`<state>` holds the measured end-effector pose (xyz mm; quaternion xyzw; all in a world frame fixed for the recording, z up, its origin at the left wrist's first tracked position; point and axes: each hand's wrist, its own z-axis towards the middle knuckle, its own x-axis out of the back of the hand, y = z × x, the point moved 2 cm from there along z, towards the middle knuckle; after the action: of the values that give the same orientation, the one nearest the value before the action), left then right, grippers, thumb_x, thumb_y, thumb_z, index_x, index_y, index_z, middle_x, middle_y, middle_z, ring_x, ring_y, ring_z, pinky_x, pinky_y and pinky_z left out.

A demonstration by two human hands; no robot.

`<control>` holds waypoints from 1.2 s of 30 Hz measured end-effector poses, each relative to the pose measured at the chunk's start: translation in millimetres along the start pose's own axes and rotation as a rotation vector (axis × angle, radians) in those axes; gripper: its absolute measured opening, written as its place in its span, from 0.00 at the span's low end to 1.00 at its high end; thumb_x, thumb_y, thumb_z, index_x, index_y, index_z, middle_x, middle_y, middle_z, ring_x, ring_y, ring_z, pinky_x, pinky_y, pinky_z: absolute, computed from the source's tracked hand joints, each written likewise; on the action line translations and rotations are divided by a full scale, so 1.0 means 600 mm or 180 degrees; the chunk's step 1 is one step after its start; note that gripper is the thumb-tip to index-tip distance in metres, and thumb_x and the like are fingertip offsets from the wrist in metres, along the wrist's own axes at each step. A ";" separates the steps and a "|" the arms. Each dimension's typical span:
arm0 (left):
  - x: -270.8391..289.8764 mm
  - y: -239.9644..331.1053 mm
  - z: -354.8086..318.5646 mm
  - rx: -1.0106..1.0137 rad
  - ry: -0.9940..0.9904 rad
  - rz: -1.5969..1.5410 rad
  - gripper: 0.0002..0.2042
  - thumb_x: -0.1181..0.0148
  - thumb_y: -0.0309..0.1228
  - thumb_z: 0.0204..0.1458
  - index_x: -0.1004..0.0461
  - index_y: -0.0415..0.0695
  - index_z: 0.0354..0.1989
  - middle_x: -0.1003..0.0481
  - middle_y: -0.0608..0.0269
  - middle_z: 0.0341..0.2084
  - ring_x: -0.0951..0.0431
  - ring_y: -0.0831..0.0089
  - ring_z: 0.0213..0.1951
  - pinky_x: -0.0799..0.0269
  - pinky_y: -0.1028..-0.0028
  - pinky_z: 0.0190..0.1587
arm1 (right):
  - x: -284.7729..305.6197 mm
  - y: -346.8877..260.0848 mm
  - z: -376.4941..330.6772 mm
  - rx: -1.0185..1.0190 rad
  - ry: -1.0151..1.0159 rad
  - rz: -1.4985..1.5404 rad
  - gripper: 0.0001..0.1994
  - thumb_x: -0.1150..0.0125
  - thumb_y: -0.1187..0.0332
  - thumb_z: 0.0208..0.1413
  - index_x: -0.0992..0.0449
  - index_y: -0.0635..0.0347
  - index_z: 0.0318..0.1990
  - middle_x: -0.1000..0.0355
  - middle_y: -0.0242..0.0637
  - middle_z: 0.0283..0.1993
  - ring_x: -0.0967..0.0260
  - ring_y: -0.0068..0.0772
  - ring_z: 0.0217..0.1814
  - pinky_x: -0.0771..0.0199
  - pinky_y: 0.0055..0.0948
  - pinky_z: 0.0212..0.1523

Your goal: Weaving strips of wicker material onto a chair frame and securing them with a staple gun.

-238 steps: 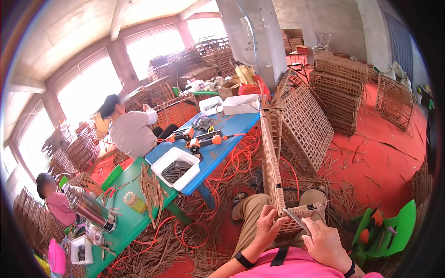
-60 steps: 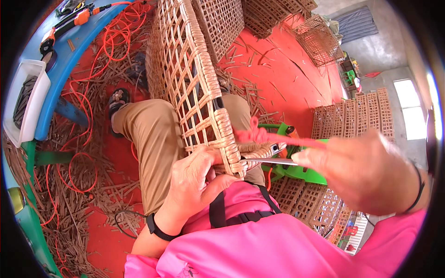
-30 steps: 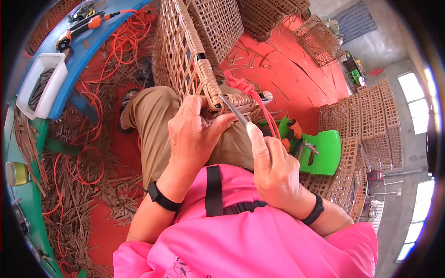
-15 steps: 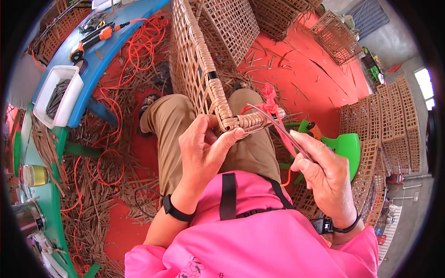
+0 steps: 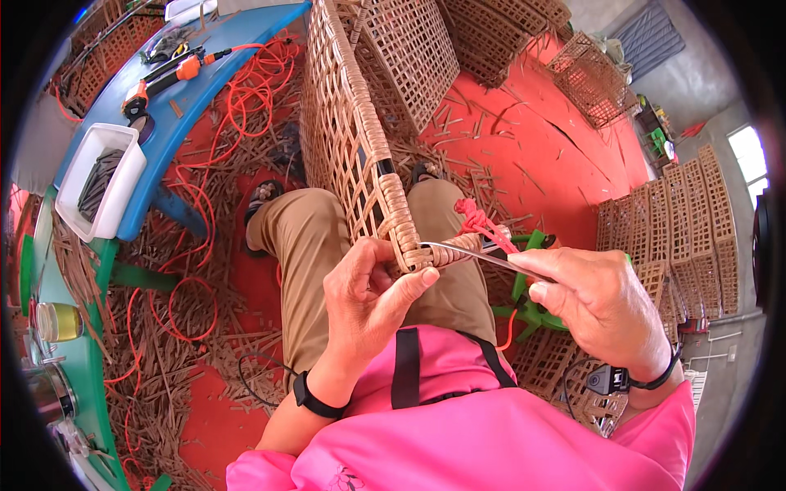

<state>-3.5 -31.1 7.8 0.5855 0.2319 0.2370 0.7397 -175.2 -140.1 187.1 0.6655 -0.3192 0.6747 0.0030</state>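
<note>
A woven rattan basket panel (image 5: 344, 123) stands on edge between my knees, its wrapped corner toward me. My left hand (image 5: 372, 286) pinches that corner between thumb and fingers. In my right hand (image 5: 594, 299) is a thin metal awl (image 5: 483, 254), its handle end covered by the fingers. The awl's tip lies at the inner side of the corner, by the wrapping; whether it has gone in between the strands I cannot tell. Knotted red cord (image 5: 475, 217) hangs by the short wrapped bar (image 5: 458, 250), just beyond the awl.
A blue table (image 5: 217, 61) at far left bears an orange-and-black power tool (image 5: 164, 82) and a white tub (image 5: 123, 196) of dark strips. Cut strips and an orange cable (image 5: 205, 204) litter the red floor. A green stool (image 5: 536, 303) and stacked woven panels (image 5: 671, 229) are at right.
My right hand has swung the awl down and left, bringing its tip from above the wrapped bar to the corner. The red cord has shifted slightly; my left hand keeps its hold.
</note>
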 end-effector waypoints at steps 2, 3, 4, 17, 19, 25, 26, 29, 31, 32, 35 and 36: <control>0.000 -0.002 0.001 -0.0079 -0.0005 0.0035 0.17 0.21 0.33 0.50 0.25 0.38 0.33 0.32 0.71 0.22 0.37 0.86 0.22 0.41 0.81 0.25 | 0.011 0.002 0.011 0.0044 -0.0129 -0.0091 0.14 0.37 0.73 0.62 0.21 0.67 0.54 0.19 0.48 0.40 0.19 0.45 0.36 0.21 0.35 0.38; 0.000 -0.003 0.001 -0.0102 -0.0002 0.0033 0.17 0.21 0.33 0.50 0.25 0.38 0.33 0.32 0.71 0.22 0.37 0.87 0.22 0.41 0.81 0.24 | 0.015 0.003 0.016 0.0041 -0.0175 -0.0037 0.14 0.37 0.73 0.62 0.21 0.67 0.54 0.19 0.48 0.39 0.19 0.44 0.36 0.21 0.35 0.38; 0.000 -0.003 0.001 -0.0141 0.0011 0.0057 0.17 0.21 0.33 0.50 0.25 0.37 0.33 0.32 0.71 0.22 0.37 0.87 0.22 0.41 0.81 0.24 | 0.019 0.003 0.022 0.0027 -0.0228 -0.0016 0.14 0.37 0.73 0.62 0.21 0.67 0.54 0.19 0.47 0.39 0.19 0.43 0.35 0.21 0.35 0.37; -0.002 -0.004 0.001 -0.0168 0.0042 0.0022 0.18 0.20 0.32 0.48 0.26 0.37 0.32 0.34 0.71 0.22 0.40 0.87 0.20 0.43 0.81 0.22 | 0.044 -0.016 0.055 0.0279 -0.0530 0.0048 0.14 0.38 0.77 0.59 0.20 0.66 0.52 0.20 0.52 0.39 0.21 0.53 0.36 0.23 0.40 0.36; -0.002 -0.004 0.001 -0.0137 0.0046 0.0002 0.18 0.20 0.31 0.48 0.26 0.37 0.32 0.34 0.71 0.22 0.40 0.87 0.20 0.43 0.81 0.22 | 0.049 -0.017 0.057 0.0237 -0.0537 0.0075 0.13 0.38 0.77 0.59 0.20 0.67 0.52 0.21 0.52 0.38 0.21 0.52 0.35 0.23 0.40 0.35; -0.001 -0.006 0.001 -0.0096 0.0026 -0.0181 0.17 0.20 0.29 0.47 0.27 0.37 0.32 0.32 0.70 0.22 0.38 0.88 0.19 0.43 0.81 0.22 | 0.058 -0.023 0.072 0.0255 -0.0785 -0.0102 0.12 0.39 0.76 0.60 0.20 0.66 0.50 0.22 0.49 0.33 0.23 0.50 0.30 0.25 0.38 0.32; -0.001 -0.006 0.001 -0.0101 0.0015 -0.0162 0.17 0.20 0.29 0.47 0.27 0.37 0.32 0.32 0.70 0.22 0.38 0.88 0.19 0.42 0.82 0.22 | 0.058 -0.023 0.075 0.0253 -0.0813 -0.0072 0.12 0.40 0.76 0.60 0.20 0.66 0.50 0.22 0.48 0.32 0.23 0.48 0.29 0.25 0.38 0.31; 0.000 -0.005 0.002 -0.0140 -0.0015 -0.0129 0.17 0.20 0.29 0.47 0.27 0.37 0.32 0.31 0.70 0.22 0.37 0.88 0.19 0.42 0.82 0.22 | 0.072 -0.017 0.089 -0.0101 -0.1305 -0.0131 0.13 0.40 0.71 0.64 0.19 0.65 0.53 0.20 0.42 0.31 0.20 0.37 0.29 0.23 0.33 0.32; 0.000 -0.004 0.002 -0.0177 -0.0021 -0.0117 0.17 0.20 0.29 0.48 0.27 0.37 0.32 0.31 0.69 0.22 0.37 0.88 0.19 0.42 0.82 0.22 | 0.085 -0.011 0.110 -0.0161 -0.1600 -0.0061 0.13 0.41 0.70 0.65 0.19 0.65 0.53 0.20 0.39 0.30 0.21 0.30 0.28 0.23 0.30 0.31; 0.000 -0.004 0.003 -0.0158 -0.0025 -0.0150 0.17 0.20 0.29 0.48 0.27 0.37 0.32 0.31 0.69 0.22 0.37 0.88 0.19 0.42 0.82 0.22 | 0.088 -0.009 0.125 -0.0030 -0.1662 0.0046 0.13 0.42 0.71 0.64 0.19 0.66 0.51 0.21 0.39 0.28 0.23 0.29 0.26 0.25 0.31 0.28; 0.002 -0.003 0.004 -0.0135 -0.0054 -0.0148 0.16 0.20 0.29 0.48 0.27 0.37 0.31 0.31 0.69 0.22 0.38 0.88 0.19 0.43 0.82 0.22 | 0.101 -0.010 0.176 0.0132 -0.2118 -0.0028 0.12 0.42 0.72 0.61 0.17 0.67 0.48 0.23 0.39 0.26 0.25 0.28 0.25 0.25 0.28 0.28; 0.002 -0.003 0.004 -0.0125 -0.0068 -0.0135 0.16 0.20 0.28 0.48 0.27 0.37 0.31 0.31 0.69 0.22 0.38 0.88 0.19 0.43 0.82 0.22 | 0.103 -0.013 0.191 0.0007 -0.2279 -0.0024 0.12 0.42 0.73 0.59 0.17 0.67 0.47 0.23 0.39 0.26 0.25 0.27 0.25 0.25 0.28 0.28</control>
<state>-0.6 -32.4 6.8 0.5683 0.2317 0.2195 0.7584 -76.0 -209.8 236.0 0.8609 -0.2968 0.3991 -0.1072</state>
